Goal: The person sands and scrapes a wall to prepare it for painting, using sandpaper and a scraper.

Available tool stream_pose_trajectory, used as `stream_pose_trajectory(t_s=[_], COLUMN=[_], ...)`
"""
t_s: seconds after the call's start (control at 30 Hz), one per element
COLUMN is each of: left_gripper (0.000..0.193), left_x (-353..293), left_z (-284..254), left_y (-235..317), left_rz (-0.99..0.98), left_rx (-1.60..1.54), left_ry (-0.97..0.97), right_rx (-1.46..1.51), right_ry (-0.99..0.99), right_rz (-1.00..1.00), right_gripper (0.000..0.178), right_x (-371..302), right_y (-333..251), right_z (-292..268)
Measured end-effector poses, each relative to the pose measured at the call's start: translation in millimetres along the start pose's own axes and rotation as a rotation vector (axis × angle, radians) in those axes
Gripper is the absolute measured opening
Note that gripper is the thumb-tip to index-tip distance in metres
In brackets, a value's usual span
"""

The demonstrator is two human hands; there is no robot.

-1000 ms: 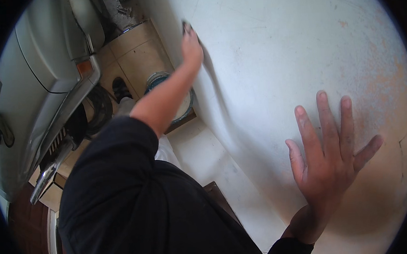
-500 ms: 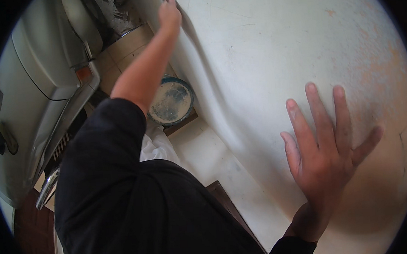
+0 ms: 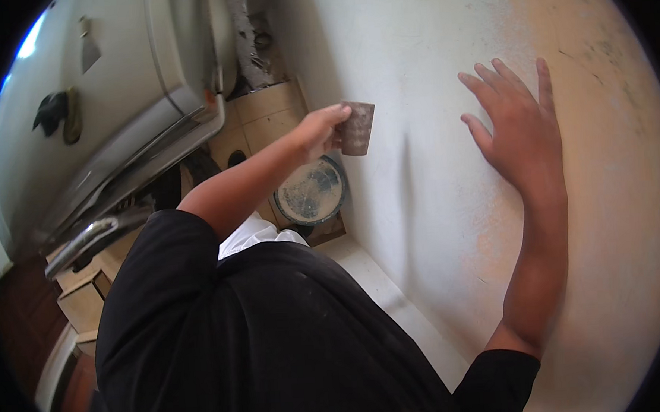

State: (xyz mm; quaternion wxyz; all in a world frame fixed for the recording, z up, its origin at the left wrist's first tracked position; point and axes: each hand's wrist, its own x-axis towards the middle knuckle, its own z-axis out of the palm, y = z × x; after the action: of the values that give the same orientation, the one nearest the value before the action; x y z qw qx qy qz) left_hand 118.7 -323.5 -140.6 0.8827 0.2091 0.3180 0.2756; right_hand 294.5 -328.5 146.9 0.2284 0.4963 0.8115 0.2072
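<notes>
A small brown rectangular sanding sheet (image 3: 358, 128) is pinched by its left edge between the thumb and fingers of the left hand (image 3: 318, 130), held upright at about eleven o'clock from the picture's centre, just off or lightly against the pale wall (image 3: 411, 45); contact cannot be told for certain; the right hand (image 3: 516, 125) lies flat on the same wall at about two o'clock, fingers spread and holding nothing, its forearm running down toward five o'clock. Below the sheet, at about six o'clock from it, a round dusty tub (image 3: 311, 192) stands on the tiled floor (image 3: 261, 109) by the foot of the wall; a white appliance (image 3: 101, 106) leans in at ten o'clock. The step in hand is judged to be the rubbing-down of the wall's surface, with the palm used to feel for roughness; the next move would seem to call for the sheet to be pressed flat and drawn over the patch beside the open palm, with even pressure so that no gouge is left.
</notes>
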Motion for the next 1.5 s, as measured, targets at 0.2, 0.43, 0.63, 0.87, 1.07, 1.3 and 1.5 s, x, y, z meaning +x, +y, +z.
stream_pose_trajectory(t_s=[0.2, 0.43, 0.63, 0.87, 1.07, 1.3, 1.5], left_gripper=[0.044, 0.045, 0.037, 0.026, 0.027, 0.021, 0.019], left_x=[-127, -233, -277, -268, -237, -212, -206], left_z=[14, 31, 14, -2, 14, 21, 24], left_y=[7, -31, -48, -63, -48, -39, -40], left_rz=[0.206, 0.47, 0.533, 0.432, 0.386, 0.375, 0.315], left_rx=[-0.233, -0.179, 0.012, 0.244, 0.314, 0.503, 0.527], left_ry=[-0.094, -0.105, 0.093, 0.2, 0.109, 0.147, 0.124], right_rx=[0.087, 0.959, 2.223, 2.303, 2.278, 2.619, 2.603], right_ry=[0.179, 0.067, -0.353, -0.109, 0.239, 0.291, 0.49], right_rz=[-0.046, -0.214, -0.336, 0.21, 0.668, 0.648, 0.746], right_gripper=[0.039, 0.047, 0.043, 0.02, 0.018, 0.011, 0.012], right_x=[-1, -27, -74, -111, -123, -143, -148], right_y=[-3, -76, -238, -267, -272, -271, -271], right_z=[1, 17, 35, 57, 89, 80, 79])
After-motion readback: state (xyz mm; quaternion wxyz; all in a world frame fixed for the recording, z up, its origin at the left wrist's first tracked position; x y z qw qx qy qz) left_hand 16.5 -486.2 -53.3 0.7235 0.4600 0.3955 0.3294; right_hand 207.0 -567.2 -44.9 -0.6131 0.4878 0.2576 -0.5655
